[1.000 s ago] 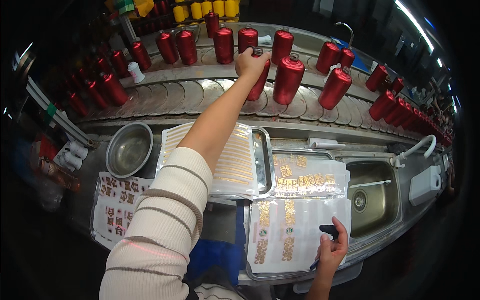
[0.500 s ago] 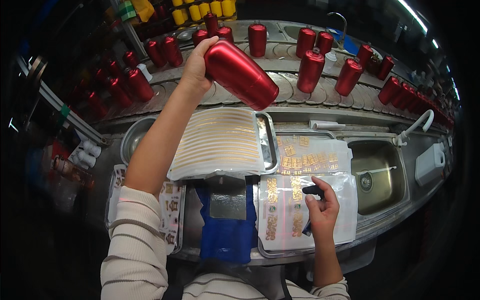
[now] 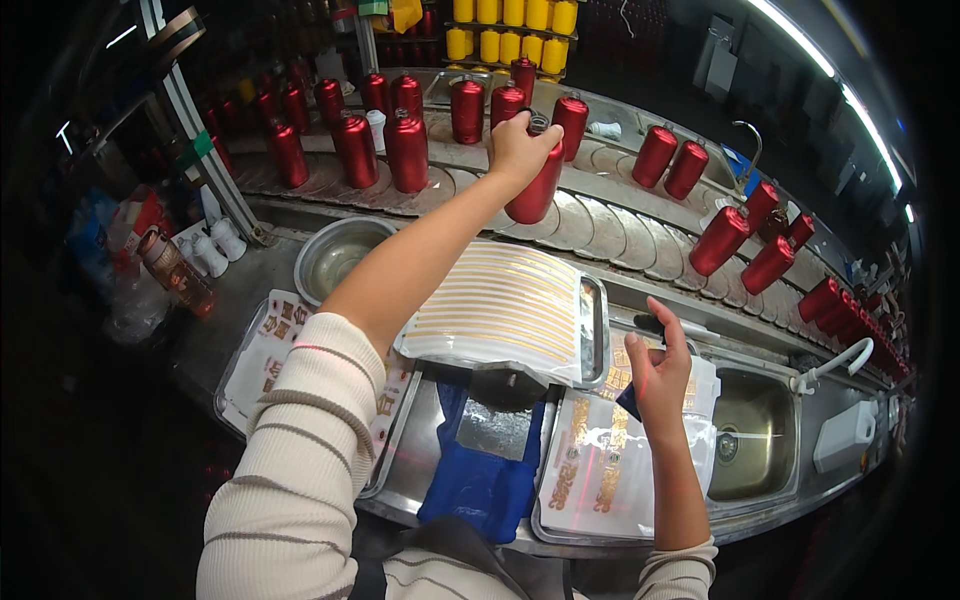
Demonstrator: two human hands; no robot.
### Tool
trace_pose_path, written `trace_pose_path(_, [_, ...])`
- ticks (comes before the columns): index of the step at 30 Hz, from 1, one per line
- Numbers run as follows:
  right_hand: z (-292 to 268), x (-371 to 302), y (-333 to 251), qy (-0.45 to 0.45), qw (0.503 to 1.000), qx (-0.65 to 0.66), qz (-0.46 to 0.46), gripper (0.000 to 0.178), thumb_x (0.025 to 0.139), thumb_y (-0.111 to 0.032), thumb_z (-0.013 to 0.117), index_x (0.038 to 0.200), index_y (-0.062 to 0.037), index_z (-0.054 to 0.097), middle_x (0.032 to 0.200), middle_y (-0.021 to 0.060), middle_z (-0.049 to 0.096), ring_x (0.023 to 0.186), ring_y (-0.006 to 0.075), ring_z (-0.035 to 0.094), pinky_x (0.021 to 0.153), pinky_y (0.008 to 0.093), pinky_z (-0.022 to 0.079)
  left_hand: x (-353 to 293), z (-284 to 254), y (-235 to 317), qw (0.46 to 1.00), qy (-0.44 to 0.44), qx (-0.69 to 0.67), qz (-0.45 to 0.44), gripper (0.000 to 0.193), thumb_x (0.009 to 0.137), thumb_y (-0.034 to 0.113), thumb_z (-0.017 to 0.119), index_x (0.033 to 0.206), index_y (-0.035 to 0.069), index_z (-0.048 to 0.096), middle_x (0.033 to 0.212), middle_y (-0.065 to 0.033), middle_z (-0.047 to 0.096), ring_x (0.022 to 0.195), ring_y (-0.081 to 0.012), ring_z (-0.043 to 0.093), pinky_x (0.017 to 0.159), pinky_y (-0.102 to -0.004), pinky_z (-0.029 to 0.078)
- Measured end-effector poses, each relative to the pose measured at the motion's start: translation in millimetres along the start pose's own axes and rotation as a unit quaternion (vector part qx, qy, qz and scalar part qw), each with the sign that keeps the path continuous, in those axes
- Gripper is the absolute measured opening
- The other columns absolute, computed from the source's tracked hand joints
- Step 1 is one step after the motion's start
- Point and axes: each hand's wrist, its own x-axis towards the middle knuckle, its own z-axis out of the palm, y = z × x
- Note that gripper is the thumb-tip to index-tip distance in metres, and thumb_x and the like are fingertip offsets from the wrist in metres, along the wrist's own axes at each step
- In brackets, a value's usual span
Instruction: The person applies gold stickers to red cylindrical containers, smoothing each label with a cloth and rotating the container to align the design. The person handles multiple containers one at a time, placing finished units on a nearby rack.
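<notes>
My left hand (image 3: pixel 518 152) is closed round the neck end of a glossy red bottle (image 3: pixel 537 190), which stands nearly upright over the plated conveyor (image 3: pixel 600 225); whether its base touches cannot be made out. Lower right, my right hand (image 3: pixel 660 380) is curled around a dark tool with a bluish blade-like end (image 3: pixel 628 401), mostly hidden by the palm. Beneath that hand lie white sheets with gold printed designs (image 3: pixel 590 470). Between my arms, a sheet with gold stripes (image 3: pixel 495 310) rests on a metal tray (image 3: pixel 597 335), behind a blue cloth (image 3: pixel 480 490).
Several red bottles (image 3: pixel 407 155) stand along the conveyor. A metal bowl (image 3: pixel 340 250) sits left of the striped sheet. At right are a sink (image 3: pixel 755 430), its white tap (image 3: pixel 850 355) and a white jug (image 3: pixel 845 437). Yellow containers (image 3: pixel 500 45) fill a far rack.
My left hand has taken the red bottle from a tilted hold above the striped sheet to an upright position at the conveyor. The view has shifted; my right hand still grips the dark tool.
</notes>
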Motion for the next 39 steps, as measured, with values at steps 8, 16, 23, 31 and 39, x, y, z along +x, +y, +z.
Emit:
trace_pose_path(8, [2, -41, 7, -0.023, 0.990, -0.003, 0.137, 0.054, 0.084, 0.002, 0.066, 0.136, -0.0004, 0.052, 0.117, 0.0107, 0.059, 0.056, 0.0020, 0.049, 0.050, 0.0167, 0.039, 30, 52, -62, 0.981, -0.070, 0.117, -0.139, 0.070, 0.081, 0.058, 0.066, 0.114, -0.004, 0.061, 0.121, -0.0261, 0.061, 0.113, -0.0447, 0.058, 0.100, -0.0480, 0.045])
trace_pose_path(16, [-14, -70, 24, 0.028, 0.976, -0.012, 0.214, 0.057, 0.082, 0.003, 0.064, 0.137, -0.0006, 0.051, 0.117, 0.0109, 0.060, 0.060, 0.0018, 0.050, 0.055, 0.0155, 0.041, 75, -19, -139, 0.931, 0.179, 0.300, -0.108, 0.070, 0.077, 0.057, 0.071, 0.114, -0.002, 0.063, 0.120, -0.0208, 0.064, 0.114, -0.0397, 0.060, 0.101, -0.0471, 0.046])
trace_pose_path(23, [-12, -77, 37, 0.049, 0.974, 0.001, 0.220, 0.051, 0.081, 0.005, 0.061, 0.131, -0.0005, 0.057, 0.107, 0.0074, 0.061, 0.072, 0.0032, 0.052, 0.063, 0.0155, 0.042, 59, 7, -134, 0.963, 0.141, 0.175, -0.152, 0.047, 0.075, 0.047, 0.068, 0.094, 0.004, 0.070, 0.100, -0.0232, 0.069, 0.096, -0.0419, 0.065, 0.084, -0.0500, 0.051])
trace_pose_path(31, [11, -76, 28, 0.042, 0.970, 0.028, 0.239, 0.049, 0.082, 0.005, 0.061, 0.130, 0.0006, 0.057, 0.105, 0.0076, 0.061, 0.076, 0.0049, 0.056, 0.065, 0.0160, 0.044, 44, 34, -126, 0.984, 0.104, 0.081, -0.118, 0.048, 0.077, 0.046, 0.072, 0.093, 0.001, 0.067, 0.126, -0.0241, 0.055, 0.115, -0.0395, 0.055, 0.096, -0.0475, 0.045])
trace_pose_path(39, [1, -88, 41, 0.051, 0.965, 0.005, 0.256, 0.047, 0.083, 0.004, 0.061, 0.130, 0.0016, 0.057, 0.102, 0.0069, 0.062, 0.077, 0.0051, 0.055, 0.068, 0.0170, 0.045, 58, -14, -139, 0.957, 0.207, 0.196, -0.061, 0.045, 0.073, 0.041, 0.077, 0.092, 0.002, 0.066, 0.118, -0.0227, 0.059, 0.114, -0.0395, 0.056, 0.100, -0.0523, 0.043])
